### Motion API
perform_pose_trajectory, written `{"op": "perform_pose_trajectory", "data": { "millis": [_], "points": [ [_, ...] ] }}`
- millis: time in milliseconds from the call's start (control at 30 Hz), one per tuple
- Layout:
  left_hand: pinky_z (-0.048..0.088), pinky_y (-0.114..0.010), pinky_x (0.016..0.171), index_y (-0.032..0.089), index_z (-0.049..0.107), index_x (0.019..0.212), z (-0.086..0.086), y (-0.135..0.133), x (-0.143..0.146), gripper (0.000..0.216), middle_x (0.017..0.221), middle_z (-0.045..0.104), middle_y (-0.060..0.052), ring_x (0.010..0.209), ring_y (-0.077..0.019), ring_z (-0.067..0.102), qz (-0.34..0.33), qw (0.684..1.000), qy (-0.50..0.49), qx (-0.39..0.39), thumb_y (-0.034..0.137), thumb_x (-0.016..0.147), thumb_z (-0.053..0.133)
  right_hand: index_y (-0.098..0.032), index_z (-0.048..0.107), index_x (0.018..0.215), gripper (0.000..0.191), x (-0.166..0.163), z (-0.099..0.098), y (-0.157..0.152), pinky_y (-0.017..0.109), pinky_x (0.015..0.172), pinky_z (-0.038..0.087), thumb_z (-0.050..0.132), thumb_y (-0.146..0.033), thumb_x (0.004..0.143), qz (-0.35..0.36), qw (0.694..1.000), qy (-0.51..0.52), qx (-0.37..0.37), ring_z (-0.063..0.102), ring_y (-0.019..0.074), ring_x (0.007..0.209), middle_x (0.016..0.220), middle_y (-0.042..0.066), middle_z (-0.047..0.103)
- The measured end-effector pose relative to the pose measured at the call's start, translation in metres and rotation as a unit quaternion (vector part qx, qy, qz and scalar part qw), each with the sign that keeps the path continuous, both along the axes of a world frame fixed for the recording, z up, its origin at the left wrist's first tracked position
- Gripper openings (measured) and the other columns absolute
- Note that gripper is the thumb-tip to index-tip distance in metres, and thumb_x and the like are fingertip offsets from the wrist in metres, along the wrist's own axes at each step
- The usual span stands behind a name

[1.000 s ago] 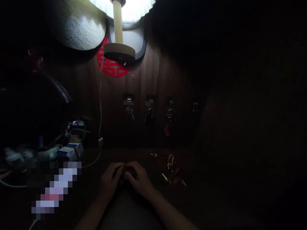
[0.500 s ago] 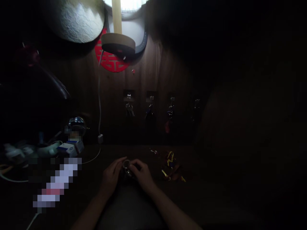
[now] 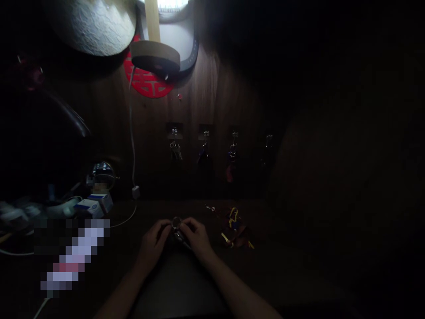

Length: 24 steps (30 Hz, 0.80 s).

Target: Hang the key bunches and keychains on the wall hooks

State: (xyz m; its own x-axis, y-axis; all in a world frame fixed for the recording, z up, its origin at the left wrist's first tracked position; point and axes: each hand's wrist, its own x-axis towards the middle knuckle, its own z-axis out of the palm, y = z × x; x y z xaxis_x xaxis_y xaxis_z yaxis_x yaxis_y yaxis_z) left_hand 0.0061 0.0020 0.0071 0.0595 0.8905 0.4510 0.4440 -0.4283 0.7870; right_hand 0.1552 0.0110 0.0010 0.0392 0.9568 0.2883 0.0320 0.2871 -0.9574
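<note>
Both hands are at the front of the dark table top (image 3: 272, 266), close together and raised over it. Grip state: closed. The fingers of the left hand (image 3: 152, 241) and the right hand (image 3: 195, 237) meet at a metal ring (image 3: 176, 223), which stands upright between them. A short metal piece (image 3: 181, 238) runs down and to the right from the ring, beside the right hand's fingers. Light is poor, so its exact kind cannot be confirmed.

To the right of the grip, a tangle of yellow and brown cords (image 3: 234, 228) lies on the table, with small loose bits (image 3: 210, 208) just behind it. Beyond the grip stands a brown wood-grain wall panel (image 3: 215, 97), carrying a row of four small hooks. Sets of keys (image 3: 175, 150) hang from the first hook; items also hang from the next two, and the fourth is too dark to read.

Up and to the left of the grip are a lamp base (image 3: 154, 55) and a red cut-out emblem (image 3: 144, 82). A white cable (image 3: 132, 141) runs down the panel to a white plug (image 3: 135, 192). Left of the grip are two white-and-blue boxes (image 3: 94, 204) and a round chrome object (image 3: 102, 175). A long item nearer the left hand (image 3: 73, 252) is blurred beyond identification.
</note>
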Motion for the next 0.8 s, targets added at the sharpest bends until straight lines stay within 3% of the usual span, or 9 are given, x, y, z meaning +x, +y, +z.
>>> {"op": "perform_pose_trajectory", "data": {
  "millis": [200,467,667,800],
  "points": [
    [0.05,-0.028,0.075,0.023,0.061,0.084,0.0,0.001,-0.001,0.025,0.084,0.069,-0.001,0.081,-0.0178,0.064,-0.007,1.0,0.017,0.011,0.041,0.082,0.045,-0.018,0.061,0.067,0.017,-0.001,0.004,-0.003,0.024,0.062,0.042,0.058,-0.034,0.072,-0.012,1.0,-0.009,0.003,0.053,0.0135,0.065,0.063,-0.002,0.058],
    [0.049,-0.026,0.071,0.022,0.062,0.079,-0.01,0.006,-0.002,0.024,0.078,0.066,-0.001,0.074,-0.0158,0.063,-0.055,0.995,0.072,0.038,0.039,0.084,0.046,-0.019,0.059,0.072,0.012,0.003,0.005,-0.006,0.023,0.068,0.043,0.055,-0.028,0.078,-0.047,0.993,-0.069,0.08,0.057,0.0136,0.072,0.072,-0.001,0.06],
    [0.05,-0.028,0.076,0.023,0.061,0.089,-0.011,0.004,-0.003,0.022,0.087,0.067,-0.002,0.083,-0.0168,0.063,-0.003,0.997,0.056,0.062,0.039,0.084,0.047,-0.02,0.058,0.08,0.014,0.006,0.001,-0.01,0.025,0.072,0.041,0.047,-0.025,0.088,-0.036,0.96,-0.211,0.179,0.055,0.0144,0.079,0.081,0.002,0.06],
    [0.05,-0.028,0.074,0.023,0.062,0.086,-0.01,0.004,-0.004,0.021,0.083,0.067,-0.001,0.079,-0.0163,0.064,-0.015,0.994,0.061,0.09,0.038,0.083,0.048,-0.02,0.058,0.082,0.014,0.007,0.0,-0.011,0.027,0.072,0.041,0.047,-0.024,0.089,-0.041,0.939,-0.274,0.205,0.055,0.0152,0.079,0.082,0.002,0.06]
  ]
}}
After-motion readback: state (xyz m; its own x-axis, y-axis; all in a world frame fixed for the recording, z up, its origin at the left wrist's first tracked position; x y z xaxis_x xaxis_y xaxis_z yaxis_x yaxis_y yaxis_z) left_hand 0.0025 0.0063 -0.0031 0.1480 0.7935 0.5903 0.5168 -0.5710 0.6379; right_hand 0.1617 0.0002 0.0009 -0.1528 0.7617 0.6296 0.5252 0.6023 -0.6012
